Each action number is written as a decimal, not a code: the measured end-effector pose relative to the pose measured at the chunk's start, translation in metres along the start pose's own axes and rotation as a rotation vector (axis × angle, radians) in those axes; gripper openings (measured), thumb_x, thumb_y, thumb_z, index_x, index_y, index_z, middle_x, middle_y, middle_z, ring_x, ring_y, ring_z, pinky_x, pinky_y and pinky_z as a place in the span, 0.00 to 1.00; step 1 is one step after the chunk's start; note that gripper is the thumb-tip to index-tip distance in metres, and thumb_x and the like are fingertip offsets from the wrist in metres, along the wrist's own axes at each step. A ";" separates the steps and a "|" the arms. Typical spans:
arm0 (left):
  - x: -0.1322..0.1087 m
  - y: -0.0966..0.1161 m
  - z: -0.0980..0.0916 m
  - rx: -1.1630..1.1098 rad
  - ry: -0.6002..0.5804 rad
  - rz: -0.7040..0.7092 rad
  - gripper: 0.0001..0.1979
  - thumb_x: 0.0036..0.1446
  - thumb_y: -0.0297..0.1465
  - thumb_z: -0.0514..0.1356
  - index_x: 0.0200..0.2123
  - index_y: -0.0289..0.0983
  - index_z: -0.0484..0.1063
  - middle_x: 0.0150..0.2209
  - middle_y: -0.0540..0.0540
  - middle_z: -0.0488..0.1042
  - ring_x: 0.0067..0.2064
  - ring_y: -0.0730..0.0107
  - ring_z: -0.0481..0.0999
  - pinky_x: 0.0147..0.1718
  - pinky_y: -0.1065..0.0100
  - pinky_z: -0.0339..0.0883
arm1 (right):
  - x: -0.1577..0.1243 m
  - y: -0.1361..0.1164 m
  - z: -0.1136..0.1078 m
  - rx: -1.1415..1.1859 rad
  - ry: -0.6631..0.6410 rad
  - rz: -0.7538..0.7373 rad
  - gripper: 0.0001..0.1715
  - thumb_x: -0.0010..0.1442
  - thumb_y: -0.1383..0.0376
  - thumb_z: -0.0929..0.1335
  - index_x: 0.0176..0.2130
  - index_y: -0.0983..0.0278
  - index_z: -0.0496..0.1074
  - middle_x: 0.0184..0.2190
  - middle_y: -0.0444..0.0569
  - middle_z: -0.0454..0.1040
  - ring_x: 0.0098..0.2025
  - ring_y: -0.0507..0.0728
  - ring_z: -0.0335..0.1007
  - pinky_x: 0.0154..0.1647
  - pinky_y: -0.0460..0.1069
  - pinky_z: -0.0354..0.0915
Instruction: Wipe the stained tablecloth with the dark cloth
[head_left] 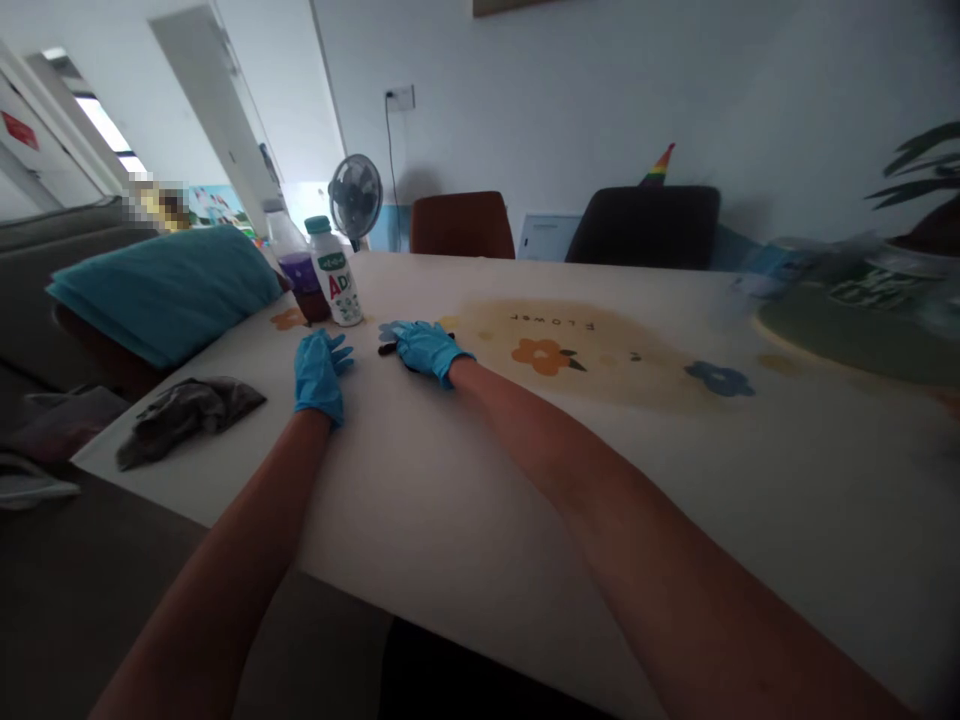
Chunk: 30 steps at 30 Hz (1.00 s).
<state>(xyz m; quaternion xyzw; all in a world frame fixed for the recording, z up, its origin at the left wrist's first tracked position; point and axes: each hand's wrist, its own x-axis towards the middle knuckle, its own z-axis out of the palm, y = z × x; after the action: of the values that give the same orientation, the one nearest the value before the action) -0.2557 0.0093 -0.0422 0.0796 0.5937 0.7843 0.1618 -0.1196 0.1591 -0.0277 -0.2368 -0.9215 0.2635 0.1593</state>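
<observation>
My left hand (319, 376), in a blue glove, hovers over or rests on the white table (390, 470) near its left side. Its fingers are apart and nothing is in them. My right hand (426, 349), also gloved in blue, is pressed down on the tabletop over a dark cloth (387, 349). Only small dark edges of that cloth show around the fingers and palm. A crumpled grey cloth (191, 415) lies at the table's left corner, left of my left hand. Just beyond my hands stand a white bottle with a green cap (335, 275) and a clear bottle with a purple label (298, 265).
Flower prints and lettering mark the tabletop. At the right, a green round mat (840, 340) bears a potted plant (930, 230) and a plastic packet (772, 270). A brown chair (461, 223) and a black chair (645, 225) stand behind; a blue-draped chair (169, 290) is left.
</observation>
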 end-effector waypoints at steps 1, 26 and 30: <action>-0.003 0.002 0.001 0.003 0.001 -0.001 0.08 0.92 0.34 0.57 0.55 0.41 0.74 0.60 0.38 0.89 0.55 0.60 0.90 0.50 0.66 0.83 | 0.003 -0.002 0.000 0.006 -0.002 -0.009 0.32 0.78 0.76 0.72 0.76 0.65 0.84 0.86 0.49 0.77 0.89 0.68 0.72 0.98 0.79 0.45; -0.025 0.022 -0.003 0.136 -0.094 0.001 0.09 0.92 0.28 0.50 0.55 0.39 0.70 0.50 0.46 0.87 0.48 0.66 0.83 0.56 0.62 0.80 | -0.270 0.074 -0.101 0.123 -0.297 -0.300 0.27 0.84 0.59 0.70 0.68 0.45 0.95 0.86 0.39 0.78 0.96 0.67 0.61 1.00 0.73 0.43; -0.040 0.029 -0.002 0.253 -0.209 0.036 0.09 0.88 0.27 0.54 0.60 0.39 0.74 0.52 0.46 0.90 0.52 0.65 0.86 0.62 0.58 0.81 | -0.308 0.081 -0.134 0.330 0.034 -0.091 0.27 0.84 0.48 0.70 0.65 0.50 0.97 0.86 0.45 0.78 0.91 0.71 0.71 0.97 0.72 0.60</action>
<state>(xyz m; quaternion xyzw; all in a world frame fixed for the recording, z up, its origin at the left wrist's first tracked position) -0.2239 -0.0130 -0.0120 0.1913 0.6661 0.6934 0.1973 0.2227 0.1150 -0.0164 -0.1696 -0.8726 0.3998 0.2235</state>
